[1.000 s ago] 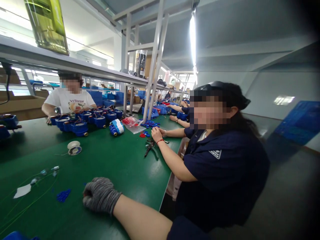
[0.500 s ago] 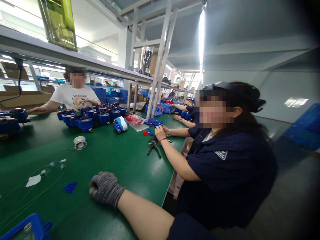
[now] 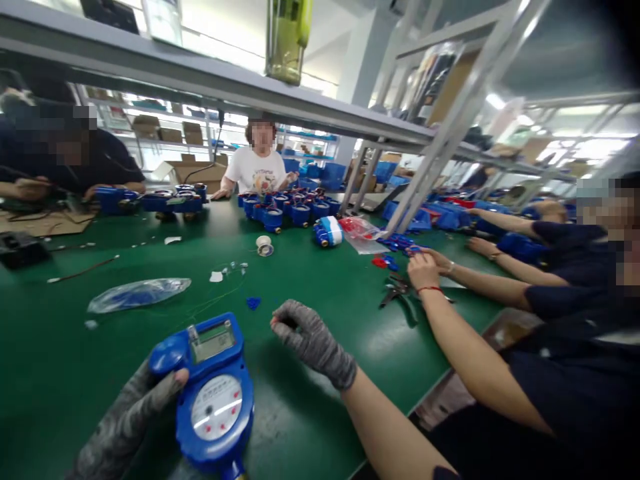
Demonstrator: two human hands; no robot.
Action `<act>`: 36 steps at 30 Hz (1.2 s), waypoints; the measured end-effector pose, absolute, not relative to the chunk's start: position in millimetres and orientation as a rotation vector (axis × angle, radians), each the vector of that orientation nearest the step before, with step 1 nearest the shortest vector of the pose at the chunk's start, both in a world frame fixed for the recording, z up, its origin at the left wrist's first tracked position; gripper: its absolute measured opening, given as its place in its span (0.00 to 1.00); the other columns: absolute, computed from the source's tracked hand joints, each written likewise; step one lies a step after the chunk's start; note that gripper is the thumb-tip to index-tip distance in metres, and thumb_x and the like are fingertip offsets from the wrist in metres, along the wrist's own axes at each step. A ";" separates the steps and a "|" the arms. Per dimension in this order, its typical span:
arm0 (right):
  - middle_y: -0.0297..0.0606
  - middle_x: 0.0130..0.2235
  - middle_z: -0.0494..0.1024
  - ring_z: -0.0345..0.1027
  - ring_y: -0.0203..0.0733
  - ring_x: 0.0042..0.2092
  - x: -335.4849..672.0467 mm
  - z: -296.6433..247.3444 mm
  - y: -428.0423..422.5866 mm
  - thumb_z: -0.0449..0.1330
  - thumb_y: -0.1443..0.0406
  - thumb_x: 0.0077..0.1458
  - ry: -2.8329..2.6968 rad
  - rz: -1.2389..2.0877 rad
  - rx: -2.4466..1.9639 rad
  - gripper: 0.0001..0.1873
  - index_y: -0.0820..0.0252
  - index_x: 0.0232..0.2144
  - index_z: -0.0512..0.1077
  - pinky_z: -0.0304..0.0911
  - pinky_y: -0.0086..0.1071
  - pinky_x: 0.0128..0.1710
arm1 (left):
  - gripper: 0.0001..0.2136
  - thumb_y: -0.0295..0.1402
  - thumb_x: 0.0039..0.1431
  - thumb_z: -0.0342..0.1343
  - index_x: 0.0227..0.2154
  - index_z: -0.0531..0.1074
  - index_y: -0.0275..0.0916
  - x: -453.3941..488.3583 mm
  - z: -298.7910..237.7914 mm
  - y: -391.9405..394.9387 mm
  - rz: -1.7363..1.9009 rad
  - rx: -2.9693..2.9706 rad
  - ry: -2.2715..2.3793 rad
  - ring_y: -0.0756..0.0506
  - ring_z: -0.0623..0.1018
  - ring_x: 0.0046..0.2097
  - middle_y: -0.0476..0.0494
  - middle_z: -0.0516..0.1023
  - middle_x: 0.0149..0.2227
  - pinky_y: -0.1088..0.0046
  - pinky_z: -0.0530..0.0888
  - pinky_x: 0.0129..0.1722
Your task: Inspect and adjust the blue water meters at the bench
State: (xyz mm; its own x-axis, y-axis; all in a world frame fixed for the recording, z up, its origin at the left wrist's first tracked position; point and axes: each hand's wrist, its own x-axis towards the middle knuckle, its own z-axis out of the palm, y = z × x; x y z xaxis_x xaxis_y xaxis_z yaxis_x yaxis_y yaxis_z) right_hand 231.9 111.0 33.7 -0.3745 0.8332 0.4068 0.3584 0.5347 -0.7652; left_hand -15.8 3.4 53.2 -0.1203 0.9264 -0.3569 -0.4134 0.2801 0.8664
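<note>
glossy blue plastic meter (image 3: 215, 393), grey knit gloves on hands, matt green tabletop (image 3: 310, 273)

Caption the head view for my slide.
Gloved left hand holds a blue water meter on the green table; gloved right hand pinches something small beside it.

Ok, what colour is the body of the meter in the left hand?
Blue, with a white round dial: the meter shows best in the head view, held by the gloved left hand.

Meter (image 3: 216, 400) on table (image 3: 310, 280), left of right hand (image 3: 311, 340); spool (image 3: 264, 246) behind.
</note>
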 end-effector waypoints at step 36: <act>0.39 0.37 0.75 0.65 0.41 0.36 204.2 73.2 46.6 0.49 0.57 0.62 -2.717 -0.156 -0.769 0.14 0.59 0.35 0.70 0.58 0.36 0.35 | 0.43 0.34 0.39 0.73 0.60 0.61 0.48 -15.0 42.5 7.0 1.333 0.411 1.093 0.28 0.74 0.52 0.40 0.79 0.48 0.51 0.77 0.48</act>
